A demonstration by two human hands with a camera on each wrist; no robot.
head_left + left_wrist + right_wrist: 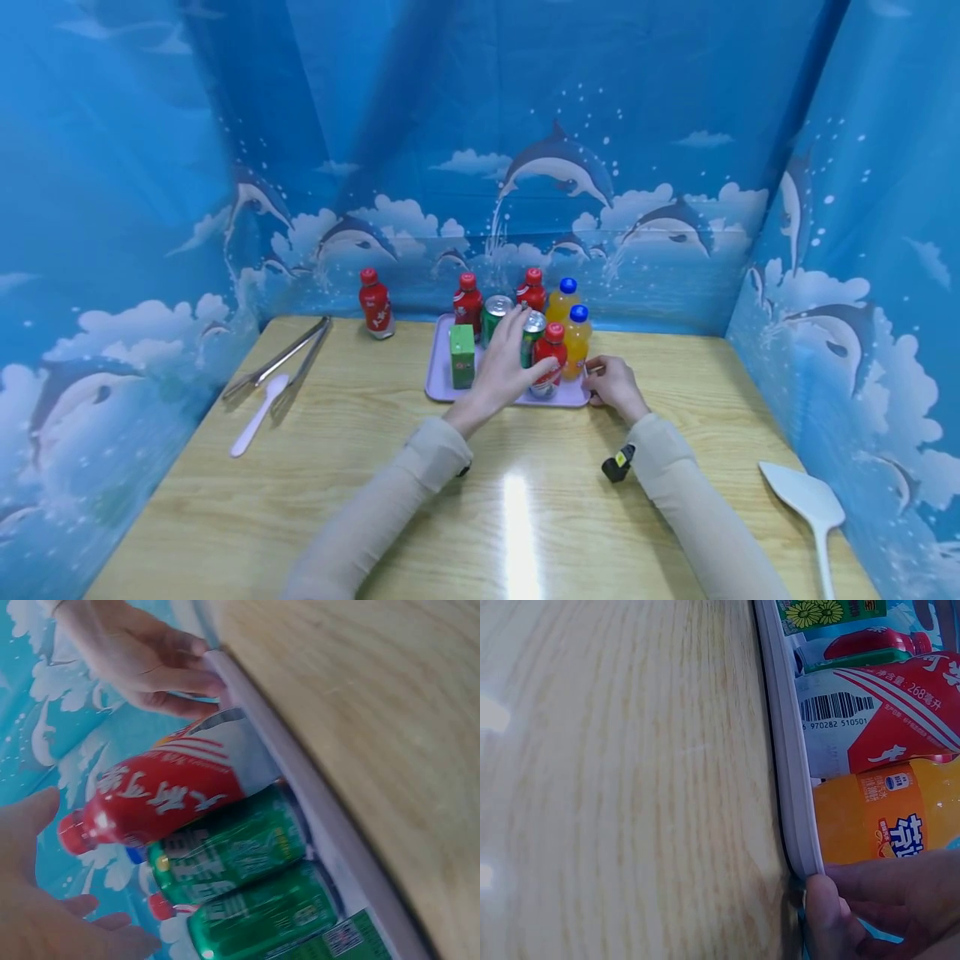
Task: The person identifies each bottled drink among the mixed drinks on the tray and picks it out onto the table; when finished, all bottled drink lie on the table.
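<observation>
A lilac tray (433,375) on the table carries drinks: a red bottle (552,357) at the front, two more red ones behind, two orange soda bottles (577,343) with blue caps, two green cans (495,313) and a green carton (462,358). My left hand (498,362) is over the tray, its fingers spread beside the front red bottle and over the cans. It grips nothing. At the tray's right front corner, my right hand (615,385) pinches the rim between thumb (823,904) and fingers, close to an orange soda bottle (870,814).
Another red bottle (376,305) stands behind and left of the tray. Metal tongs (288,354) and a pale spoon (259,415) lie at the left. A white spatula (806,496) is at the right edge. Dolphin-print curtains (480,150) border the table's back and sides.
</observation>
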